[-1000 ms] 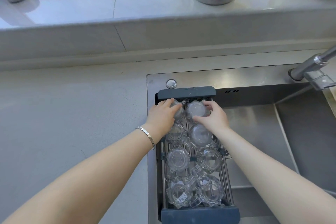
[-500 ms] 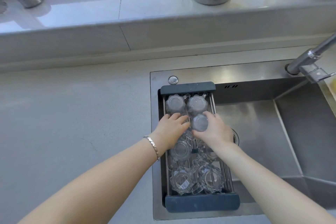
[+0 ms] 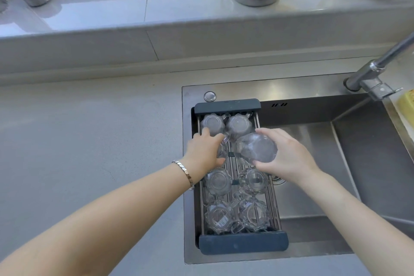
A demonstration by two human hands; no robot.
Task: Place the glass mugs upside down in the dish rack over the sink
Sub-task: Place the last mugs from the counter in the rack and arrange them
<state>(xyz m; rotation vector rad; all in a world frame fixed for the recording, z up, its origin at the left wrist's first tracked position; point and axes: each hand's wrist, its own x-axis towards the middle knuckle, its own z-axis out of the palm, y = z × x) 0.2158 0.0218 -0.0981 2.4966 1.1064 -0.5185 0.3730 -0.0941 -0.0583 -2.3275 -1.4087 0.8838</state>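
The right hand [image 3: 289, 159] curls around a glass mug [image 3: 257, 148] held base-up above the dish rack [image 3: 242, 243] over the sink [image 3: 313, 163], apparently to drain it, while the left hand [image 3: 205, 151] closes on another mug [image 3: 221, 149] beside two inverted mugs [image 3: 226, 124].

Two clear faceted glass mugs [image 3: 225, 124] are set base-up at the far end of the dish rack [image 3: 243, 244], a third mug [image 3: 257, 147] is held base-up, and four [image 3: 237, 199] are left upright nearer.
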